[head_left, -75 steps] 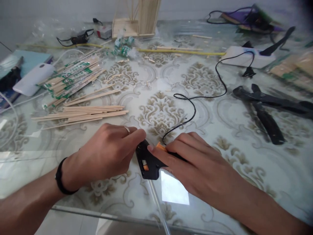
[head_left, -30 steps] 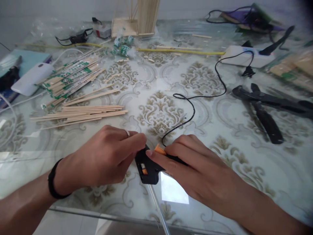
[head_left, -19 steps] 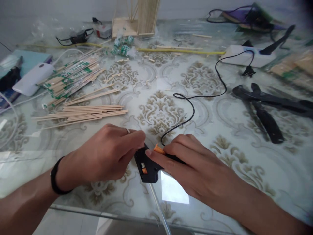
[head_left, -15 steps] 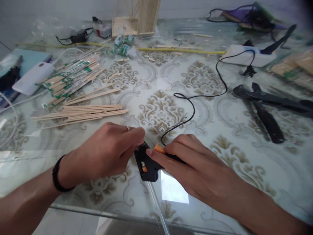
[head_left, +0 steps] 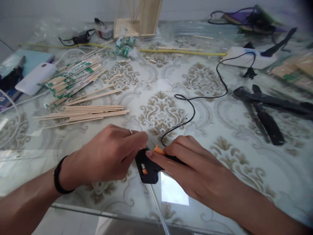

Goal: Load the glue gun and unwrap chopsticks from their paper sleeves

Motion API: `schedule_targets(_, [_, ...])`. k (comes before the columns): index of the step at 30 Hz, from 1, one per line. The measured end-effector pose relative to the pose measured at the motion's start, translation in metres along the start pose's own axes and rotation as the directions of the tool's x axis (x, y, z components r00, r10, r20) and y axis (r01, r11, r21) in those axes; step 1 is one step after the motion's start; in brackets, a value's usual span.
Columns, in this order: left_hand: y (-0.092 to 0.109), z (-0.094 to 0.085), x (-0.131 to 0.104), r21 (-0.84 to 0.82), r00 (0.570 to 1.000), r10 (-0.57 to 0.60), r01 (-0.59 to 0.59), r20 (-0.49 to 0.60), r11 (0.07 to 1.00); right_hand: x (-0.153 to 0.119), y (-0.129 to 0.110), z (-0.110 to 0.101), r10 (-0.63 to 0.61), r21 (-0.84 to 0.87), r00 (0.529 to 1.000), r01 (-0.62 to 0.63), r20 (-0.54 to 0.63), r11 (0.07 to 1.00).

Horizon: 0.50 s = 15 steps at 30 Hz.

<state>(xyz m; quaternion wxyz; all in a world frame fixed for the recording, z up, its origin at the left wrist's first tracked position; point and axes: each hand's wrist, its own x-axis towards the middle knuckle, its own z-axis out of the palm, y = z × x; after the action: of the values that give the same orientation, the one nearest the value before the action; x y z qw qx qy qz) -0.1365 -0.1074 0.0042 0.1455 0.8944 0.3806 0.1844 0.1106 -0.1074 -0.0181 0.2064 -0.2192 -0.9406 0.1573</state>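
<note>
A: Largest first. Pictured where?
B: At a glass-topped table with pale gold scrollwork [head_left: 220, 130].

A: Holding what?
B: In the right hand [head_left: 202, 169], firmly gripped, a black plastic glue gun [head_left: 149, 176], just in from the front edge. At its front end, the left hand [head_left: 105, 156], closed, with fingertips pinched. Impossible to tell on what exactly.

A: Done so far?
B: At the back, a pale wooden-stick structure [head_left: 150, 18], assembled at least in part, cropped at the top. Further progress, impossible to judge.

A: And left?
B: On the left, a pile of wooden sticks in clear, green-printed wrappers [head_left: 73, 76], seemingly unopened. Nearer, a spread of bare, pale wooden sticks [head_left: 93, 112], loose and unjoined.

A: Smaller still?
B: On the far right, a white plastic power strip [head_left: 244, 60]. Out of the gun's rear, a long, translucent glue stick [head_left: 157, 205], apparently with plenty to spare. Beside the strip, at the end of the gun's cord, a black plug [head_left: 249, 72], not plugged in. Smallest, scattered pale wood scraps [head_left: 153, 60], unswept.
</note>
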Motion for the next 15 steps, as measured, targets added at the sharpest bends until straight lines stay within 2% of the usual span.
schedule_targets(7, [-0.001,-0.002,0.0,0.08,0.998,-0.067,0.069,-0.019,0.994,0.001,0.003,0.0,0.002,-0.035,0.999,-0.003,-0.043,0.999])
schedule_targets(12, [0.002,-0.011,0.001,-0.114,0.978,-0.183,0.171,-0.1,0.979,0.003,0.005,-0.005,0.018,-0.077,0.998,-0.023,-0.067,0.997])
schedule_targets(15, [0.005,-0.008,0.002,-0.136,0.981,-0.189,0.18,-0.05,0.974,0.003,0.005,-0.006,0.032,-0.074,0.998,-0.036,-0.056,0.997])
